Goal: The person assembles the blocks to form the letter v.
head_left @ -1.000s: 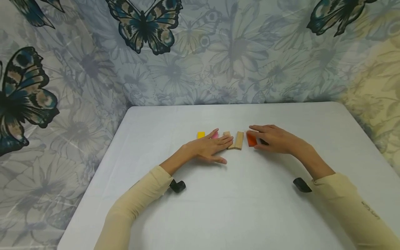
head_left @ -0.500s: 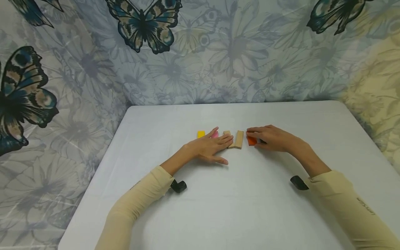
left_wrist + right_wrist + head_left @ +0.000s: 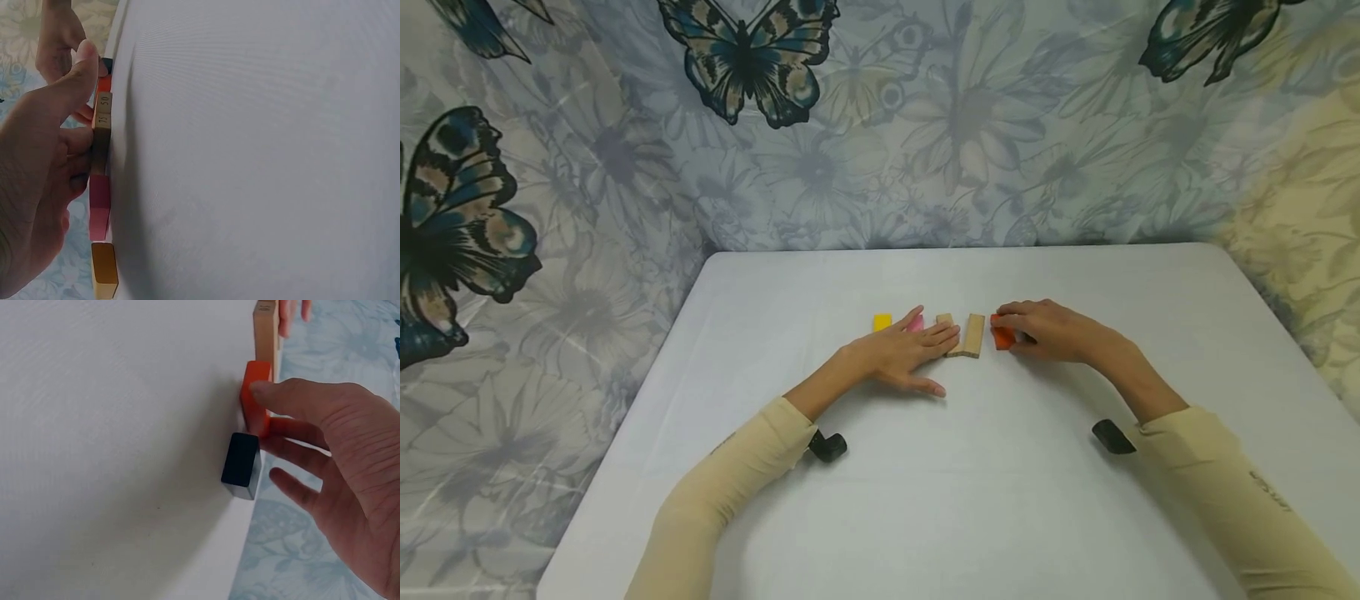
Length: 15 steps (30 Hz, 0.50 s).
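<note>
Orange block is pinched by the right hand (fingers slightly parted).

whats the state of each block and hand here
Orange block: pinched by right hand
Right hand: gripping orange block
Left hand: fingers spread
Dark block: on the table, not held
Wooden blocks: side by side
Pink block: partly hidden in head view
Yellow block: not held

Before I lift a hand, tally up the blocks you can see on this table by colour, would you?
yellow block: 1
pink block: 1
plain wooden blocks: 2
orange block: 1
dark block: 1
Total in sight: 6
</note>
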Available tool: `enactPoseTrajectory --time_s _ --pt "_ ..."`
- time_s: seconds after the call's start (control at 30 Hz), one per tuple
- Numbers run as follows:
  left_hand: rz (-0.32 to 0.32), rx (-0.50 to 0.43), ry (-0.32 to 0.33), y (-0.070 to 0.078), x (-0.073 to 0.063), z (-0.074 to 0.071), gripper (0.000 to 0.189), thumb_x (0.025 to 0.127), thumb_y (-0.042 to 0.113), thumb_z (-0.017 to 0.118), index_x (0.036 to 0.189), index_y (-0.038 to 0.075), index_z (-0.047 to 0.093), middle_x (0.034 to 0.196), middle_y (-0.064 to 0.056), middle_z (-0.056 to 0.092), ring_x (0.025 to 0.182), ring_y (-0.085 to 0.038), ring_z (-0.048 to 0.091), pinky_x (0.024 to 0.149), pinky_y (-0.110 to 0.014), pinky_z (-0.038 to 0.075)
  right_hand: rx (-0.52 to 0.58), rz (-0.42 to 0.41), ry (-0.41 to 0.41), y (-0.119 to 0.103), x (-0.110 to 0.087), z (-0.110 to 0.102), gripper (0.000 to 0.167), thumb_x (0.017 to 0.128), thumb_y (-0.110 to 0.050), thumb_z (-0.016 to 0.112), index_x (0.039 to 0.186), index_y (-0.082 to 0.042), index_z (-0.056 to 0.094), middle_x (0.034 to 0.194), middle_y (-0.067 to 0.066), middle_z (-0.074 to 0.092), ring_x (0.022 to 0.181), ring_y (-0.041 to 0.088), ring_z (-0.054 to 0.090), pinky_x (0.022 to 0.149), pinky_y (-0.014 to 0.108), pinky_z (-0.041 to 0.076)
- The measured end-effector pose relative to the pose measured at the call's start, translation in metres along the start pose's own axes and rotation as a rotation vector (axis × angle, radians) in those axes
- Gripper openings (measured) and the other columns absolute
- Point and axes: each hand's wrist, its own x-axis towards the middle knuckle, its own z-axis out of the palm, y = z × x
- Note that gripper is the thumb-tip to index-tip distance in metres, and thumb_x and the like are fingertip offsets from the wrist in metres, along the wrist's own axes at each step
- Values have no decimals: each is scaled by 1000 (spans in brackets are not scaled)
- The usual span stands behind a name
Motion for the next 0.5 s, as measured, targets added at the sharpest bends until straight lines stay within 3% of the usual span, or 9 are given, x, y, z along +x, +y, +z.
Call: enactPoseTrajectory --time_s 0.3,0.5 --pt "8 8 -3 0 -1 -4 98 100 74 46 169 13 13 179 -3 6 167 -17 7 134 -57 -6 -36 8 58 3 6 -3 44 91 -17 81 131 -2 70 126 21 70 114 39 67 96 57 57" --pt "6 35 -8 0 -3 -3 98 99 76 45 169 14 14 179 -3 7 167 -16 8 135 -57 -4 -28 64 66 -1 16 -12 44 94 -15 76 135 -1 68 132 23 67 120 41 65 97 60 55"
